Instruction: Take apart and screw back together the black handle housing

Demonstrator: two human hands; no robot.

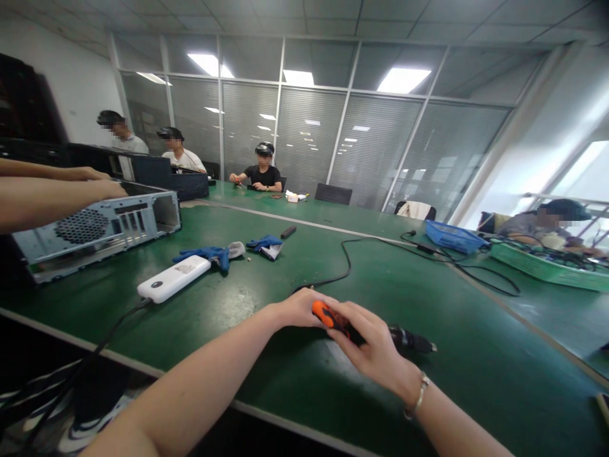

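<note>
An orange and black power drill point(326, 315) lies low over the green table point(228, 343) in front of me, its black chuck point(410, 339) and metal tip pointing right. My right hand point(371, 336) is closed over the drill's body from above, fingers towards the left, with a bracelet on the wrist. At the orange end, my left hand point(302, 309) reaches round the rear of the drill; its fingertips are hidden behind the tool and my right hand. A black cable point(347, 263) emerges from behind my left hand and runs across the table.
A white power strip point(176, 278), blue work gloves point(216, 255) and a dark bar point(288, 232) lie ahead. Left, a co-worker's hands point(104, 185) reach into an open computer case point(109, 225). A blue basket point(454, 236) and a green basket point(547, 265) stand right; other people sit around.
</note>
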